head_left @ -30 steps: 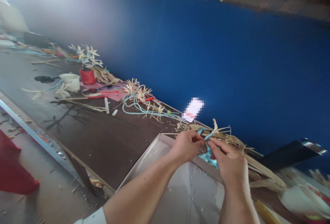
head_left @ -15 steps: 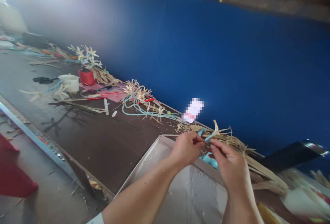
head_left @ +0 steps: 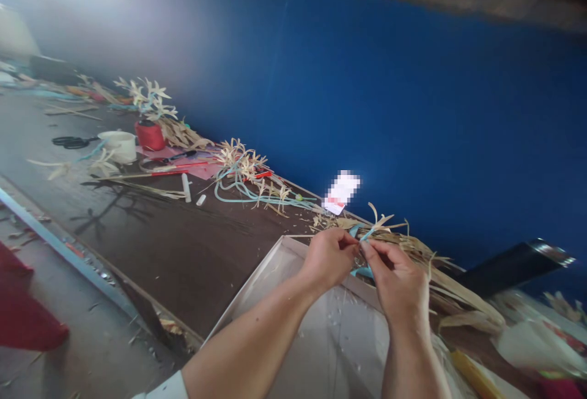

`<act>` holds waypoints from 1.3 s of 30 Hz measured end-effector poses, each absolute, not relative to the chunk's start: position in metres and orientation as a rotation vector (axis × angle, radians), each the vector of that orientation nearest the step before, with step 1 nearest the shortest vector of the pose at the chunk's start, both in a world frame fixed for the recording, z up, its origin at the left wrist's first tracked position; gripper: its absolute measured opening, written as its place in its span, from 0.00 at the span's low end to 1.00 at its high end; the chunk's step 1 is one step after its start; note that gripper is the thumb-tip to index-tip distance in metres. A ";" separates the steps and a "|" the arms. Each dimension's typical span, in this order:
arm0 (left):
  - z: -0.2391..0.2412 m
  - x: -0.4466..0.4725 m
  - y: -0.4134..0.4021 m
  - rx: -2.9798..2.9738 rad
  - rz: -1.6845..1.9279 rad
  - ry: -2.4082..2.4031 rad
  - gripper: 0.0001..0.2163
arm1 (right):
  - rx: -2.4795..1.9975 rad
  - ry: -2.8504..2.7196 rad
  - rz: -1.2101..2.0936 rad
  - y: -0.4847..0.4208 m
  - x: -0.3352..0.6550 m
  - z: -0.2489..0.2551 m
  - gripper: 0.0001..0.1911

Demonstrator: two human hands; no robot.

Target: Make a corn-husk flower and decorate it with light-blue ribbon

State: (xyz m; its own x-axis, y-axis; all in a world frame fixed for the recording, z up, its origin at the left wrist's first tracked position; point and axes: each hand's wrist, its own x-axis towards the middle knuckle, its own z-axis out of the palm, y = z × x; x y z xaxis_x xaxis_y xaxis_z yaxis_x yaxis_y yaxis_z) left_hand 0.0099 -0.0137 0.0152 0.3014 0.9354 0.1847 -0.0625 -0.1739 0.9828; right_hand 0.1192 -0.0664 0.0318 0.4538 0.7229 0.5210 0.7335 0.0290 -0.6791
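Observation:
Over the far rim of a shallow white box (head_left: 261,286), my two hands meet fingertip to fingertip. My right hand (head_left: 397,273) pinches the blue stem of a pale dried-leaf flower (head_left: 378,221), whose thin petals stick up above the fingers. Closed beside it, my left hand (head_left: 331,258) has its fingertips at the lower part of the same blue-wrapped stem; the exact grip is partly hidden. A bit of light-blue strip (head_left: 362,272) shows below the fingers. Dried husk leaves (head_left: 452,276) lie just behind and right of my right hand.
Finished-looking pale flowers on blue stems (head_left: 243,163) lie along the blue wall (head_left: 389,99). Further left are a red thread spool (head_left: 150,136), a white cup (head_left: 120,147) and black scissors (head_left: 73,142). A dark cylinder (head_left: 513,269) leans at right.
Both hands have shifted slightly up and left in view, and the flower has tilted a little between the fingers. The right fingers sit closer to the left ones.

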 end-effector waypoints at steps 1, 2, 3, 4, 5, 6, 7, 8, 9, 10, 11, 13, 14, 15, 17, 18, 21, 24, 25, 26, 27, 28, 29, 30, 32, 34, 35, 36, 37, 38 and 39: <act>0.015 0.010 -0.014 1.448 1.119 0.858 0.07 | -1.686 -1.253 -0.005 -0.066 0.118 0.032 0.16; 0.015 0.010 -0.014 1.456 1.120 0.855 0.07 | -1.684 -1.238 0.000 -0.066 0.117 0.033 0.16; 0.015 0.010 -0.015 1.465 1.126 0.850 0.07 | -1.684 -1.221 -0.003 -0.066 0.116 0.033 0.16; 0.015 0.011 -0.015 1.476 1.134 0.844 0.07 | -1.686 -1.206 -0.013 -0.066 0.114 0.034 0.16; 0.014 0.011 -0.015 1.487 1.142 0.839 0.08 | -1.691 -1.193 -0.032 -0.066 0.113 0.035 0.16; 0.013 0.012 -0.015 1.497 1.148 0.834 0.08 | -1.697 -1.184 -0.049 -0.066 0.112 0.036 0.16; 0.012 0.012 -0.016 1.504 1.153 0.830 0.08 | -1.702 -1.178 -0.061 -0.065 0.111 0.036 0.17; 0.011 0.012 -0.016 1.509 1.155 0.830 0.08 | -1.706 -1.174 -0.064 -0.065 0.111 0.037 0.17; 0.010 0.013 -0.016 1.510 1.157 0.834 0.09 | -1.712 -1.169 -0.056 -0.065 0.111 0.037 0.17; 0.010 0.013 -0.015 1.511 1.154 0.837 0.09 | -1.720 -1.161 -0.037 -0.066 0.111 0.037 0.18; 0.009 0.013 -0.015 1.510 1.152 0.837 0.08 | -1.731 -1.147 -0.016 -0.066 0.111 0.038 0.18; 0.010 0.013 -0.015 1.498 1.138 0.826 0.08 | -1.759 -1.115 0.023 -0.067 0.112 0.039 0.18; 0.010 0.013 -0.014 1.489 1.127 0.816 0.08 | -1.771 -1.102 0.038 -0.067 0.112 0.039 0.17; 0.011 0.012 -0.014 1.475 1.111 0.803 0.08 | -1.779 -1.094 0.052 -0.068 0.113 0.040 0.17; 0.014 0.011 -0.014 1.435 1.074 0.774 0.08 | -1.786 -1.091 0.079 -0.068 0.114 0.040 0.18; 0.016 0.010 -0.014 1.411 1.052 0.756 0.08 | -1.783 -1.094 0.095 -0.069 0.115 0.040 0.18; 0.018 0.009 -0.014 1.339 0.997 0.699 0.07 | -1.763 -1.096 0.151 -0.070 0.117 0.039 0.18; 0.017 0.010 -0.012 1.280 0.957 0.627 0.08 | -1.727 -1.085 0.203 -0.071 0.119 0.040 0.19; 0.016 0.010 -0.011 1.251 0.937 0.587 0.08 | -1.716 -1.080 0.219 -0.072 0.120 0.040 0.19; 0.016 0.010 -0.011 1.216 0.912 0.541 0.09 | -1.702 -1.073 0.236 -0.072 0.120 0.040 0.20; 0.016 0.010 -0.010 1.181 0.884 0.493 0.09 | -1.683 -1.064 0.258 -0.072 0.121 0.039 0.20; 0.016 0.009 -0.010 1.150 0.855 0.455 0.09 | -1.656 -1.049 0.285 -0.072 0.122 0.039 0.20; 0.017 0.008 -0.010 1.127 0.831 0.430 0.10 | -1.624 -1.034 0.315 -0.072 0.124 0.037 0.20; 0.017 0.007 -0.010 1.108 0.812 0.424 0.10 | -1.591 -1.022 0.342 -0.072 0.125 0.036 0.21; 0.019 0.005 -0.010 1.076 0.794 0.450 0.10 | -1.544 -1.018 0.377 -0.071 0.126 0.032 0.21; 0.020 0.004 -0.010 1.041 0.788 0.494 0.10 | -1.541 -1.036 0.391 -0.070 0.127 0.030 0.21; 0.021 0.004 -0.010 1.025 0.786 0.512 0.09 | -1.540 -1.045 0.394 -0.070 0.127 0.029 0.20; 0.022 0.004 -0.010 1.009 0.787 0.525 0.08 | -1.531 -1.049 0.398 -0.069 0.127 0.028 0.20; 0.023 0.005 -0.011 0.997 0.792 0.532 0.07 | -1.513 -1.050 0.402 -0.069 0.126 0.028 0.20; 0.024 0.005 -0.011 0.986 0.799 0.537 0.07 | -1.490 -1.052 0.407 -0.068 0.126 0.027 0.20; 0.025 0.005 -0.011 0.978 0.808 0.544 0.06 | -1.466 -1.056 0.409 -0.068 0.126 0.027 0.21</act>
State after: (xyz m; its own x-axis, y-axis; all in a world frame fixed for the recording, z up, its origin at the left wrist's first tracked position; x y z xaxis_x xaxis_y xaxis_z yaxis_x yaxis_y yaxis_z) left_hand 0.0052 -0.0110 0.0249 0.5968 0.8008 -0.0506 -0.3483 0.3154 0.8827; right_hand 0.1260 -0.0678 0.0266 0.5225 0.7885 0.3245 0.3644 0.1376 -0.9210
